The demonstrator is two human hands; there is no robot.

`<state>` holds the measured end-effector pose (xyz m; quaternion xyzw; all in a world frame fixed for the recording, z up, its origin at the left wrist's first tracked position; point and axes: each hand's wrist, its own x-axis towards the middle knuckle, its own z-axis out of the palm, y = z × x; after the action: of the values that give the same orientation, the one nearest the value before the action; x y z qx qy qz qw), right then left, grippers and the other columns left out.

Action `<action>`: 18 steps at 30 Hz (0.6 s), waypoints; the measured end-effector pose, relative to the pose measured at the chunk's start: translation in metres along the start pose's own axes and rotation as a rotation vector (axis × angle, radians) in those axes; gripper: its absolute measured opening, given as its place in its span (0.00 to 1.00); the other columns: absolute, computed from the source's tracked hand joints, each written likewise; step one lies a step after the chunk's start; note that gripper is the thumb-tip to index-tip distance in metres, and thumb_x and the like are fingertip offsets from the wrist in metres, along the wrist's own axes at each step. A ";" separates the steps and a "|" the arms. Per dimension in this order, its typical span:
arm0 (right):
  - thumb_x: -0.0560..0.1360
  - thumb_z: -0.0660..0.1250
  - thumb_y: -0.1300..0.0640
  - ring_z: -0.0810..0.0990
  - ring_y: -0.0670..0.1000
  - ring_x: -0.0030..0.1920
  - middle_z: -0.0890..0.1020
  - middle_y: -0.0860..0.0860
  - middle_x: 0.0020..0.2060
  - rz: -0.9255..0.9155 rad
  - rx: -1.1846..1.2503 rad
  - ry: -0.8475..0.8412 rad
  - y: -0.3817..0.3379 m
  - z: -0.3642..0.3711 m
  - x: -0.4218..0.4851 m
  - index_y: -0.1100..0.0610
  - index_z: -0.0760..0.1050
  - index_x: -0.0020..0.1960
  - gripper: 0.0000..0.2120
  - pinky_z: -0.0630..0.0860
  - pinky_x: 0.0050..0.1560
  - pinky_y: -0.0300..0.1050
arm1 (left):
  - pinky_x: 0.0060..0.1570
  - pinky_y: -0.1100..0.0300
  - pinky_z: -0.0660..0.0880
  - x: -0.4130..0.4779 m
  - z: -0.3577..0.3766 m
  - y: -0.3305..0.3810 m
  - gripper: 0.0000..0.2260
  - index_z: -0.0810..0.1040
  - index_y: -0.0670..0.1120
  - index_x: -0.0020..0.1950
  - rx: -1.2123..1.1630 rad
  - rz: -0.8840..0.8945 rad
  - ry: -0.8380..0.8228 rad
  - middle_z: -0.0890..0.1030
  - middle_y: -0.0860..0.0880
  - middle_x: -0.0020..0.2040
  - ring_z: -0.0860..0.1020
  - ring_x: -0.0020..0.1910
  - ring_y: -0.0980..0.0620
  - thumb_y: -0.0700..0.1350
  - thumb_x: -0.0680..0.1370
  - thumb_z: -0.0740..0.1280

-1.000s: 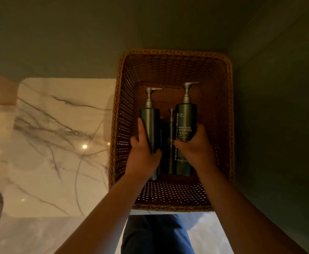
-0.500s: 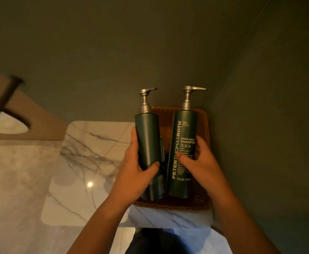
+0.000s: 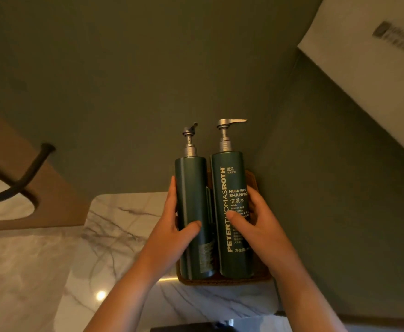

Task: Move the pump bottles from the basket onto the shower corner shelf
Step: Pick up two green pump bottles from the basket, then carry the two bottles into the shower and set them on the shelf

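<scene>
I hold two dark green pump bottles upright, side by side, raised above the brown wicker basket (image 3: 222, 281). My left hand (image 3: 172, 228) grips the plain bottle (image 3: 192, 200), whose silver pump points away. My right hand (image 3: 263, 226) grips the shampoo bottle (image 3: 227, 188) with white lettering; its pump spout points right. The basket is mostly hidden behind the bottles and hands, only its front rim and right corner showing. Between the two bottles a thin dark sliver shows, too hidden to identify. No corner shelf is visible.
A white marble floor (image 3: 114, 226) with grey veins lies below left. Dark green walls (image 3: 148, 68) meet in a corner behind the bottles. A dark hose (image 3: 23, 178) curves over a brown ledge at the left. A pale blurred panel (image 3: 375, 68) fills the upper right.
Both hands lifted the two bottles up out of the basket. The view tilted upward, so the basket shrank and slid below the bottles, and the pale panel came into sight.
</scene>
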<state>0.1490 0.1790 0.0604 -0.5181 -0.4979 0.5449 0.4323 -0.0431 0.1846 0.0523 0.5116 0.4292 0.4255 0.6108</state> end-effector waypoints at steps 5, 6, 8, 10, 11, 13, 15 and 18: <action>0.69 0.71 0.46 0.79 0.39 0.55 0.80 0.36 0.55 0.008 -0.009 0.123 -0.012 0.052 -0.032 0.40 0.64 0.68 0.30 0.78 0.45 0.33 | 0.45 0.71 0.74 -0.022 -0.035 0.012 0.38 0.49 0.71 0.71 -0.007 0.014 -0.103 0.70 0.68 0.64 0.73 0.60 0.66 0.51 0.71 0.69; 0.67 0.71 0.43 0.79 0.38 0.54 0.79 0.34 0.54 0.019 -0.007 0.149 -0.012 0.065 -0.040 0.38 0.64 0.67 0.31 0.78 0.45 0.34 | 0.44 0.71 0.74 -0.028 -0.044 0.013 0.38 0.50 0.72 0.71 -0.006 0.013 -0.134 0.71 0.68 0.64 0.73 0.59 0.66 0.51 0.72 0.69; 0.64 0.70 0.39 0.79 0.37 0.53 0.78 0.31 0.53 0.050 0.000 0.212 -0.008 0.092 -0.054 0.37 0.62 0.67 0.34 0.78 0.43 0.33 | 0.44 0.71 0.74 -0.040 -0.063 0.012 0.37 0.50 0.72 0.71 0.006 0.005 -0.188 0.72 0.69 0.62 0.73 0.59 0.66 0.51 0.72 0.69; 0.66 0.70 0.40 0.79 0.38 0.54 0.79 0.34 0.54 0.064 -0.001 0.253 -0.001 0.117 -0.067 0.39 0.62 0.68 0.34 0.79 0.46 0.36 | 0.46 0.69 0.75 -0.052 -0.081 0.008 0.37 0.50 0.72 0.71 0.024 -0.006 -0.222 0.72 0.69 0.62 0.73 0.60 0.66 0.52 0.72 0.69; 0.67 0.70 0.41 0.79 0.39 0.55 0.79 0.36 0.55 0.073 -0.008 0.266 0.002 0.129 -0.073 0.40 0.61 0.69 0.34 0.79 0.48 0.38 | 0.47 0.66 0.75 -0.058 -0.089 0.006 0.37 0.50 0.72 0.70 0.039 -0.012 -0.234 0.72 0.70 0.62 0.73 0.60 0.66 0.53 0.72 0.69; 0.66 0.70 0.40 0.80 0.38 0.53 0.79 0.38 0.55 0.107 -0.017 0.297 0.005 0.147 -0.085 0.42 0.60 0.71 0.36 0.79 0.46 0.35 | 0.52 0.61 0.73 -0.068 -0.102 0.002 0.36 0.51 0.74 0.69 0.063 -0.032 -0.256 0.71 0.71 0.62 0.72 0.60 0.67 0.55 0.71 0.69; 0.64 0.69 0.38 0.80 0.36 0.50 0.78 0.37 0.53 0.140 -0.030 0.329 0.005 0.159 -0.097 0.43 0.59 0.71 0.39 0.77 0.40 0.29 | 0.53 0.58 0.71 -0.076 -0.109 -0.001 0.35 0.52 0.75 0.68 0.078 -0.047 -0.285 0.72 0.70 0.62 0.72 0.60 0.66 0.54 0.71 0.69; 0.61 0.69 0.35 0.79 0.36 0.51 0.78 0.35 0.52 0.171 -0.034 0.369 0.004 0.166 -0.115 0.39 0.59 0.69 0.40 0.78 0.41 0.33 | 0.46 0.63 0.75 -0.084 -0.111 -0.003 0.35 0.51 0.76 0.68 0.088 -0.062 -0.343 0.72 0.71 0.61 0.74 0.58 0.67 0.55 0.70 0.69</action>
<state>-0.0059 0.0495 0.0663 -0.6569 -0.3735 0.4669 0.4593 -0.1717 0.1320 0.0445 0.5895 0.3524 0.2937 0.6649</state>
